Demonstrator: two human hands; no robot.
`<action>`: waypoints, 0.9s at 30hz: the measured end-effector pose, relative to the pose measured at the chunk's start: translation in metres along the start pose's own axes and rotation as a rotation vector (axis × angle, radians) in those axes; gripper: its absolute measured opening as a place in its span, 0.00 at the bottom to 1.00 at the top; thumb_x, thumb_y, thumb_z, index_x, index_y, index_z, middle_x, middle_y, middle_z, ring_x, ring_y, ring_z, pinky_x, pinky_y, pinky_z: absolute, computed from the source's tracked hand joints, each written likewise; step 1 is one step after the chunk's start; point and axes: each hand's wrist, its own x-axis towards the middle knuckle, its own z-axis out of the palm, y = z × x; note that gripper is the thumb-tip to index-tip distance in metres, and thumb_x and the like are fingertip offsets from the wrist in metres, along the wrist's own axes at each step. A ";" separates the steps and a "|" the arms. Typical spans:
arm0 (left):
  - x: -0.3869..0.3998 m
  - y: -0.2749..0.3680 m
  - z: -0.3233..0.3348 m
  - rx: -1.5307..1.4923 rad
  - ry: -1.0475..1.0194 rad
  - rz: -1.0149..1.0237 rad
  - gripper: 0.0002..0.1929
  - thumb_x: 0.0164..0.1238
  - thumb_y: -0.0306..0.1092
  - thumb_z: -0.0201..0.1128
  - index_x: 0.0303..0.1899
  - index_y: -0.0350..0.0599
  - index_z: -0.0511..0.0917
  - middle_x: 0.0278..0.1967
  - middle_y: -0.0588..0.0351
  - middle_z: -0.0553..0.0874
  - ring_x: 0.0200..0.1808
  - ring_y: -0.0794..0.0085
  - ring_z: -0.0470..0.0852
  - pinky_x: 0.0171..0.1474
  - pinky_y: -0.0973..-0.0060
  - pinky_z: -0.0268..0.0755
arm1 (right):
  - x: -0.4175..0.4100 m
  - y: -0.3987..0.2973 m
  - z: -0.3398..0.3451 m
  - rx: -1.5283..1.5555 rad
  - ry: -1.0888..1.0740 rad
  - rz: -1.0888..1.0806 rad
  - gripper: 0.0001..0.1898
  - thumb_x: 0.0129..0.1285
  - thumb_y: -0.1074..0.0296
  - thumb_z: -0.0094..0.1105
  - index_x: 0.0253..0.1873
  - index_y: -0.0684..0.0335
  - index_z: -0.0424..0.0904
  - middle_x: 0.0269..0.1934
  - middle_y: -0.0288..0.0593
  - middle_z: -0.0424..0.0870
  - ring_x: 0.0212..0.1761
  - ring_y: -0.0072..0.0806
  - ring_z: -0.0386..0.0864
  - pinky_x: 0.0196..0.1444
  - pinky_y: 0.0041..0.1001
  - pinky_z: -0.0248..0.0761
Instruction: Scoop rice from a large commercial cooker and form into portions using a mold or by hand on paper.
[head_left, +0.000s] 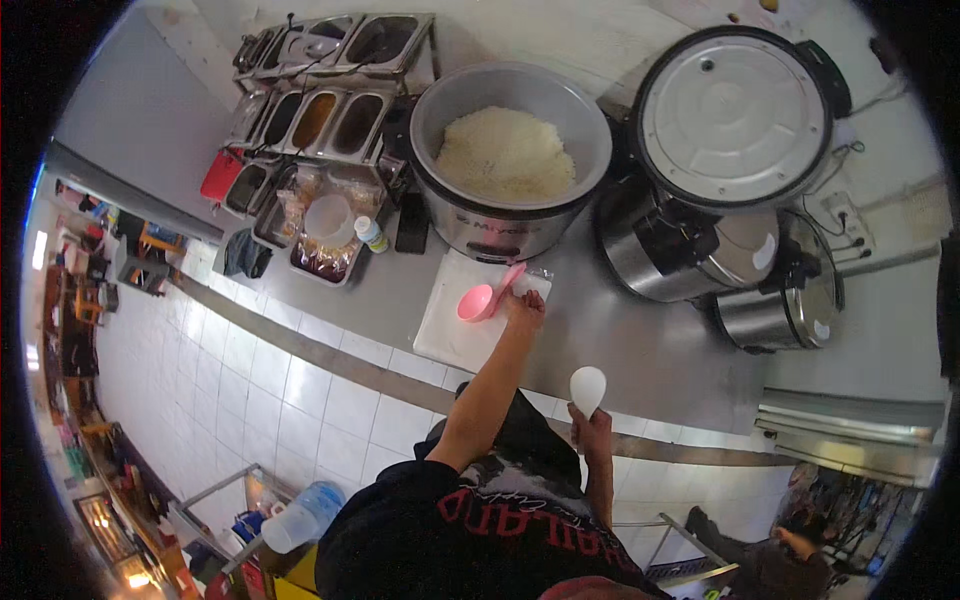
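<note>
My left hand (523, 306) is over a stack of white sheets (450, 326) on the metal counter, at a pink plastic ladle or scoop (475, 303); its fingers are curled beside the handle, and whether they grip it cannot be told. Low in front of my body, my right hand (591, 429) holds a white rice paddle (588, 387) upright by its handle. Behind the sheets stands a large Miyako rice cooker (501, 225), uncovered, with white rice (506, 154) heaped inside.
More cookers stand at the right, one under a big round lid (735, 120). At the left are a rack of metal food pans (311, 120), a tray of packets (322, 266), a white bottle (370, 234) and a dark phone-like slab (412, 223). A person (780, 559) is at the lower right.
</note>
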 end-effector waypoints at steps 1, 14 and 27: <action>-0.008 -0.013 0.002 -0.002 0.018 -0.006 0.24 0.58 0.57 0.63 0.35 0.42 0.70 0.29 0.57 0.79 0.25 0.70 0.80 0.27 0.76 0.77 | 0.020 0.007 -0.007 0.021 0.028 -0.118 0.11 0.62 0.64 0.62 0.29 0.61 0.75 0.15 0.30 0.69 0.13 0.16 0.65 0.14 0.21 0.56; 0.015 0.042 -0.026 0.075 0.055 0.375 0.13 0.64 0.46 0.61 0.30 0.50 0.73 0.21 0.62 0.76 0.20 0.76 0.74 0.23 0.80 0.69 | 0.179 -0.043 0.101 0.306 -0.461 -0.075 0.15 0.67 0.59 0.56 0.50 0.64 0.78 0.40 0.33 0.82 0.39 0.19 0.78 0.40 0.23 0.71; -0.171 0.099 -0.044 2.286 -0.493 1.034 0.08 0.48 0.35 0.60 0.32 0.46 0.80 0.37 0.53 0.82 0.41 0.57 0.80 0.38 0.64 0.77 | 0.206 -0.020 0.050 -0.456 -0.053 -0.022 0.13 0.67 0.61 0.54 0.49 0.63 0.78 0.36 0.34 0.83 0.31 0.23 0.78 0.33 0.26 0.72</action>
